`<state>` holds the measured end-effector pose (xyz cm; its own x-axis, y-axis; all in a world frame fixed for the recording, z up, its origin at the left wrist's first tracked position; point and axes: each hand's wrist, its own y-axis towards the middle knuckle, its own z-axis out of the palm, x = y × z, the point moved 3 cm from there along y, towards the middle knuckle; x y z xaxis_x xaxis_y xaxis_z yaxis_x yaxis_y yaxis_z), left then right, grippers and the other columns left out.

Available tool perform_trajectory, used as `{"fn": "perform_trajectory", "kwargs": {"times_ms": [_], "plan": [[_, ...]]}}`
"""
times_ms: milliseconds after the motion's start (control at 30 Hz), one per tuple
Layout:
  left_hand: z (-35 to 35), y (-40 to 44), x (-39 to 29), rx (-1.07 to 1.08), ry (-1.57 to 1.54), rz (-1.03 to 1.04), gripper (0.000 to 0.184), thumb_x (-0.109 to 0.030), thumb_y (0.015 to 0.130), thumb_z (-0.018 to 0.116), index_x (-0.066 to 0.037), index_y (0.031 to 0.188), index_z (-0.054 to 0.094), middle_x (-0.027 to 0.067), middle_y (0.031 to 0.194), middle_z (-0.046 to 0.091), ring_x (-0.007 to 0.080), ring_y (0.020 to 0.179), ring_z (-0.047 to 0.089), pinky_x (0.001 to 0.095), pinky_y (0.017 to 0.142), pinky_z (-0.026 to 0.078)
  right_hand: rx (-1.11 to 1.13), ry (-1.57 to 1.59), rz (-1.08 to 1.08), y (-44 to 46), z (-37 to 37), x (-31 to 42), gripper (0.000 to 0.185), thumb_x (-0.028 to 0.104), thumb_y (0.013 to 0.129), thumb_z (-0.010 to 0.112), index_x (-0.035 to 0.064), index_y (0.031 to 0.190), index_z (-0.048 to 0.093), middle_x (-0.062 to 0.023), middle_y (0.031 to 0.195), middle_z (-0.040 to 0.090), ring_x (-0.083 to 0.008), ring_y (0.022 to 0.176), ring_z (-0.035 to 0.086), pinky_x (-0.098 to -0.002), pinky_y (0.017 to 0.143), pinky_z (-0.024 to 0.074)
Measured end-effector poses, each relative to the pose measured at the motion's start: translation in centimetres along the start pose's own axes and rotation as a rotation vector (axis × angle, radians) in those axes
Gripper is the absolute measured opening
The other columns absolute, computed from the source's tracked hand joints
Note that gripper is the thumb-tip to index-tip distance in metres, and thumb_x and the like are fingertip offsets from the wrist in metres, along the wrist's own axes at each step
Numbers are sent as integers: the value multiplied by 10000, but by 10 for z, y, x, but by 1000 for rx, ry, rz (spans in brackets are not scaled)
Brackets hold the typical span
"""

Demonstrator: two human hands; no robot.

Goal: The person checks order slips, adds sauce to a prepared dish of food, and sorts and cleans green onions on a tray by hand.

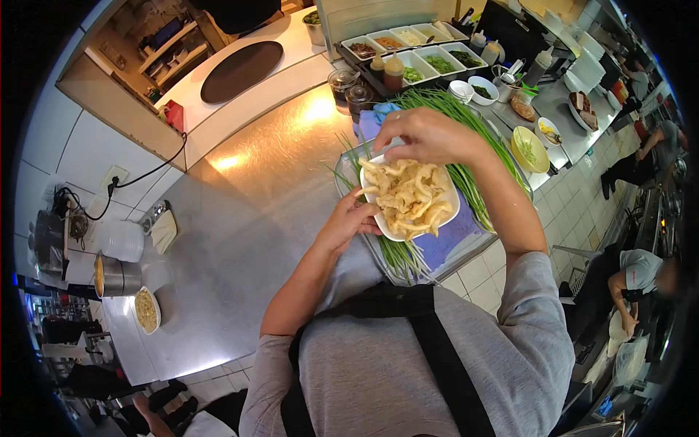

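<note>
In my left hand is a white square bowl, gripped at its left side with the fingers underneath. Pale golden, crisp-looking fried pieces fill it past the rim. My right hand is bent over the bowl's far edge, fingers curled together; whatever they pinch, if anything, is hidden. Beneath the bowl, long green onions lie across a metal tray with a purple cloth in it.
White tubs of chopped toppings and sauce bottles line the back. A yellow bowl stands right. On the left are a steel pot and an oval dish of food. A co-worker works at far right.
</note>
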<state>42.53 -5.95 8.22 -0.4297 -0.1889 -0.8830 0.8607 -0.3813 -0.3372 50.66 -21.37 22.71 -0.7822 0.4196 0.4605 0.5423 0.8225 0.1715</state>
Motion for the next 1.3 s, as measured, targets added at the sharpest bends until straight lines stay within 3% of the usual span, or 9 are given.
{"fn": "perform_trajectory", "kwargs": {"times_ms": [67, 300, 433, 633, 733, 933, 967, 1033, 1300], "plan": [[-7, -4, 0, -29, -10, 13, 477, -87, 809, 520, -43, 1262, 377, 106, 908, 619, 174, 704, 629, 302, 620, 543, -107, 28, -71, -6, -9, 3, 160, 113, 745, 654, 57, 893, 629, -75, 848, 614, -245, 762, 579, -334, 673, 452], [-31, -22, -9, -137, -47, 85, 452, -96, 817, 515, -30, 1247, 392, 93, 945, 613, 149, 698, 629, 286, 621, 546, 92, 96, 95, -18, 5, 36, 240, 89, 682, 699, 74, 910, 624, -57, 804, 567, -219, 777, 566, -326, 679, 454], [-32, -29, -11, -149, -17, 113, 465, -102, 820, 517, -34, 1261, 384, 94, 948, 613, 148, 704, 632, 285, 620, 548, -42, -92, -120, -9, 33, 38, 296, 111, 657, 709, 101, 936, 613, -66, 856, 562, -262, 810, 565, -361, 721, 457], [-31, -30, 0, -163, -88, 98, 482, -92, 804, 528, -29, 1255, 368, 124, 900, 620, 181, 682, 633, 290, 601, 544, -42, -259, -218, -12, 23, 55, 272, 129, 660, 693, 111, 920, 613, -57, 893, 583, -253, 853, 566, -364, 752, 435], [-30, -30, 1, -175, -121, 125, 484, -102, 801, 534, -25, 1251, 373, 136, 906, 620, 187, 686, 634, 296, 601, 548, -1, -262, -215, -15, 43, 54, 319, 155, 656, 699, 124, 962, 616, -49, 898, 588, -247, 866, 566, -362, 756, 423], [-50, -44, 30, -198, -277, 209, 482, -103, 787, 535, -35, 1243, 395, 154, 947, 611, 207, 728, 646, 330, 633, 561, -182, -124, -111, -41, 13, 74, 375, 187, 672, 692, 98, 1025, 601, -95, 943, 591, -292, 904, 543, -372, 777, 415], [-59, -51, 35, -218, -298, 226, 490, -95, 786, 530, -43, 1252, 385, 153, 943, 612, 213, 727, 648, 333, 636, 562, -242, -124, -164, -44, 15, 77, 359, 176, 664, 700, 73, 996, 608, -102, 925, 597, -299, 854, 541, -363, 753, 417], [-79, -79, 39, -317, -329, 255, 486, -91, 790, 525, -47, 1252, 382, 147, 938, 619, 212, 719, 651, 326, 639, 559, -236, 5, -37, -52, 21, 71, 295, 116, 664, 696, 34, 936, 616, -99, 874, 592, -242, 702, 519, -325, 653, 432], [-169, -182, 85, -734, -303, 267, 459, -114, 807, 517, -49, 1244, 396, 130, 937, 630, 195, 707, 653, 292, 622, 549, -145, 280, 114, -62, 95, 58, 162, 72, 725, 666, -7, 858, 618, -93, 725, 563, -168, 616, 498, -267, 589, 406]]}}
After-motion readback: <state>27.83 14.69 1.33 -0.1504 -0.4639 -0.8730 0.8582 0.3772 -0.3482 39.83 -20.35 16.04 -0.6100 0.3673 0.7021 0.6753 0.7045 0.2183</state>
